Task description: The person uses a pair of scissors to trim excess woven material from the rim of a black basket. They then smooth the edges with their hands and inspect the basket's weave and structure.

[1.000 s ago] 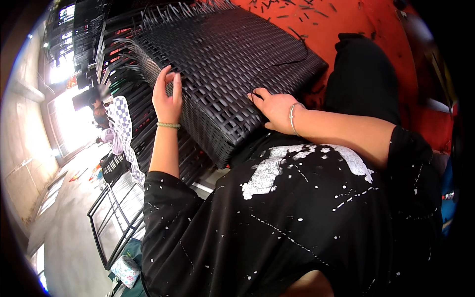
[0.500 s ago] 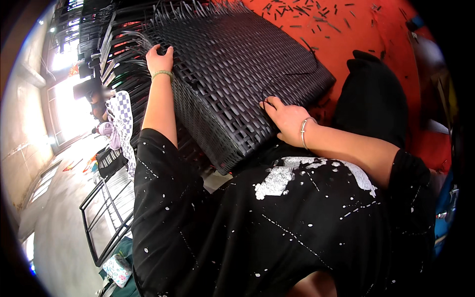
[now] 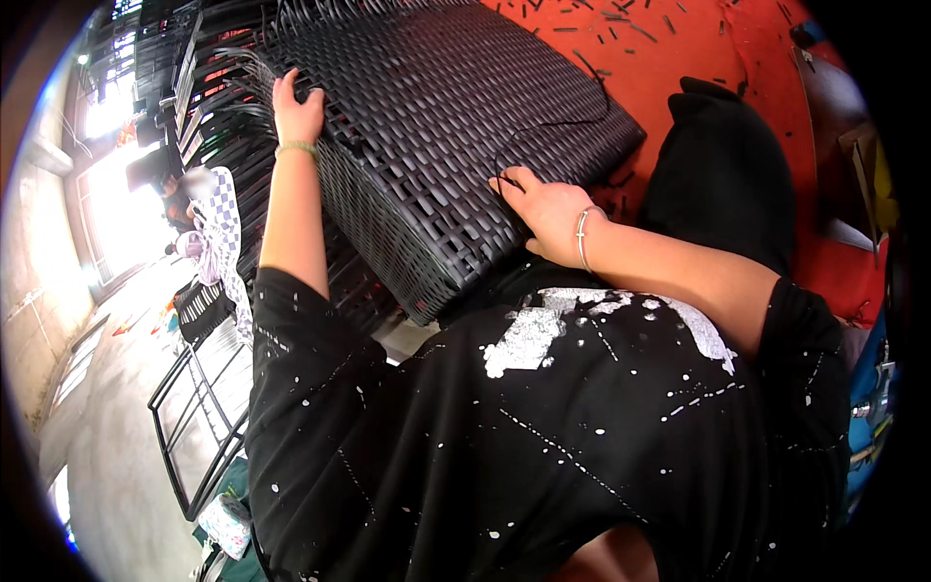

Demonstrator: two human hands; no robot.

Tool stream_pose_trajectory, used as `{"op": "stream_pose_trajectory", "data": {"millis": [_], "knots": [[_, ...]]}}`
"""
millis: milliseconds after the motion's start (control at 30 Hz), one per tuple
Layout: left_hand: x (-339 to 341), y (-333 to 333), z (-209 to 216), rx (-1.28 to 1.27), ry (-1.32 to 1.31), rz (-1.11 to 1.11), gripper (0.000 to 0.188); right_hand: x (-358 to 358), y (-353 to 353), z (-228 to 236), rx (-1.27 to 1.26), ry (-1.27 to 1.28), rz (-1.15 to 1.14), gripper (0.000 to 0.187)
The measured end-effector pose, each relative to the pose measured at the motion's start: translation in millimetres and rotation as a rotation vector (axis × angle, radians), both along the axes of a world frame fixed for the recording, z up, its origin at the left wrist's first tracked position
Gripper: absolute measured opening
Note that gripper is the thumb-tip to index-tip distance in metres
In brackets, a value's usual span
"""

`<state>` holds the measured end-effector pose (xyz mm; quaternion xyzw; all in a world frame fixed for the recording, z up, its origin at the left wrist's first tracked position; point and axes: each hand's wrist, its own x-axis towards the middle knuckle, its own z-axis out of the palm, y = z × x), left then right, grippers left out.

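A large box-shaped piece of black wicker weave (image 3: 417, 126) leans across my lap, its corner pointing toward me. My left hand (image 3: 298, 112) grips its left upper edge, thumb on top and the other fingers partly hidden. At the near right edge, my right hand (image 3: 553, 215) rests on the weave. Its thumb and forefinger pinch a thin black weaving strand (image 3: 498, 163), which loops over the surface toward the far right side. Open gaps show in the weave along the near edge, beside the right hand.
Loose strand ends (image 3: 242, 73) bristle from the left and far edges of the wicker. Short black offcuts (image 3: 640, 29) lie scattered on the red floor covering (image 3: 698, 48). At left stands a black metal frame (image 3: 175, 436). Another person (image 3: 184, 209) is beyond it, near a bright doorway.
The whole scene sits slightly further left and up in the picture. Both hands keep their places on the wicker, and the strand remains at the right fingertips.
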<state>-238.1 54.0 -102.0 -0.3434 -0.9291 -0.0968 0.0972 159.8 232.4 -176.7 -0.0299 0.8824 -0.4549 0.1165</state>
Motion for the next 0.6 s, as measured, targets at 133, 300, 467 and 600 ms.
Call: {"op": "stream_pose_trajectory", "data": {"millis": [133, 300, 467, 600], "knots": [[109, -24, 10, 0.096, -0.035, -0.209, 0.049, -1, 1, -1, 0.0, -0.028, -0.002, 0.087], [215, -111, 6, 0.131, -0.207, -0.188, 0.063, -5, 3, -10, 0.009, 0.048, -0.015, 0.085], [303, -208, -30, -0.089, -0.385, -0.109, 0.098, -8, 0, -19, 0.05, 0.073, -0.015, 0.088], [325, -261, -50, -0.154, -0.311, 0.116, 0.103, -7, 3, -31, 0.064, 0.095, -0.005, 0.089]]}}
